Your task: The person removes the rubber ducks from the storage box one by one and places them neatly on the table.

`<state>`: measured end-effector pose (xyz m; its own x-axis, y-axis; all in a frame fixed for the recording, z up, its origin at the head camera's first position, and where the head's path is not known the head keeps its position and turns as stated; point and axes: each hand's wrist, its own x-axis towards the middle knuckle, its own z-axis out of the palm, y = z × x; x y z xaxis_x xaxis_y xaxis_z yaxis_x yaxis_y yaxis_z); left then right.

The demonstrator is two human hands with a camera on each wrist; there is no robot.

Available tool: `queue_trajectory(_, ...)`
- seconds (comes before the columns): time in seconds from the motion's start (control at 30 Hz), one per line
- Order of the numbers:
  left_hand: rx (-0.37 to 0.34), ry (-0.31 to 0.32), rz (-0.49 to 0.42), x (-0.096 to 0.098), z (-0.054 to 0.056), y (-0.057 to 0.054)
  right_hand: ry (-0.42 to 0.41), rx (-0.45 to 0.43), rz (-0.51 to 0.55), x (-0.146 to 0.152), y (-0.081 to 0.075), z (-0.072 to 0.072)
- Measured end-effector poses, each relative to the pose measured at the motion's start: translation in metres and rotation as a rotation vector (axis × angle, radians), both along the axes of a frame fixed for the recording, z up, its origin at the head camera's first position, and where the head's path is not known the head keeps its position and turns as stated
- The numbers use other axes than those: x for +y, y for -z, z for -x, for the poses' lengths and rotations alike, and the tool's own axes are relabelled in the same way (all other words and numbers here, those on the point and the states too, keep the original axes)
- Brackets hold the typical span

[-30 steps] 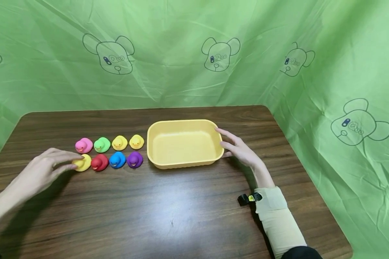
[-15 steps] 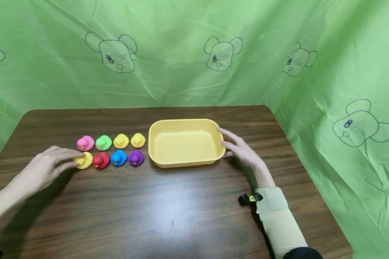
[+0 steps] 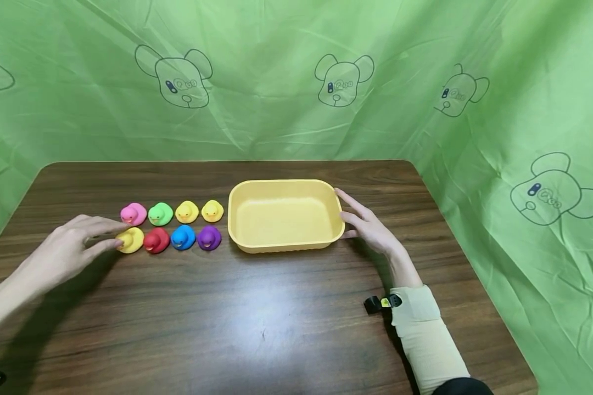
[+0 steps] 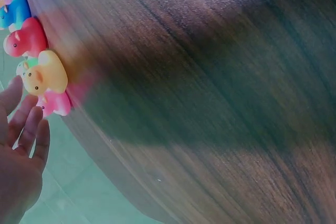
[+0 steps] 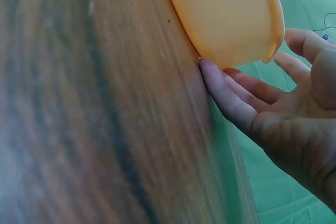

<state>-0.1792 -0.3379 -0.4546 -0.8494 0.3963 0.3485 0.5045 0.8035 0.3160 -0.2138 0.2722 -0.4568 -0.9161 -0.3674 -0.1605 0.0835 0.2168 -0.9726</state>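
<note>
Several small rubber ducks stand in two rows at the left of the table. At the left end of the near row is a yellow duck (image 3: 130, 240), with my left hand (image 3: 71, 247) close beside it. The thumb is at its edge and the other fingers are spread apart toward the pink duck (image 3: 133, 214). A red duck (image 3: 156, 240), blue duck (image 3: 183, 237) and purple duck (image 3: 210, 237) continue this row. My right hand (image 3: 375, 230) lies against the right end of a yellow plastic basin (image 3: 286, 248), fingers extended along its outer side; the right wrist view shows fingertips at its wall (image 5: 231, 19).
Behind the near row sit a green duck (image 3: 160, 214) and two more yellow ducks, one next to the basin being a smaller yellow duck (image 3: 212, 210). The dark wood table (image 3: 257, 307) ends at a green curtain (image 3: 267, 82) at the back and right.
My left fingers have come away from the yellow duck and spread. My right forefinger has slipped off the basin's rim to its outer side. The head view has shifted slightly.
</note>
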Motion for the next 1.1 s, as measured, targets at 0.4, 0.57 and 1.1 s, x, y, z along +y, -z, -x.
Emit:
queue_trajectory(0.4, -0.037, -0.028, -0.047, 0.015, 0.003, -0.015, 0.043, -0.052, 0.017, 0.0, -0.005, 0.001)
queue_trajectory(0.57, -0.036, -0.025, -0.038, 0.025, 0.004, -0.024, 0.04, -0.054, 0.011, 0.001, -0.004, 0.001)
queue_trajectory(1.1, -0.117, 0.077, -0.049, 0.063, -0.001, -0.045, 0.001, 0.006, -0.069, -0.002, -0.007, -0.001)
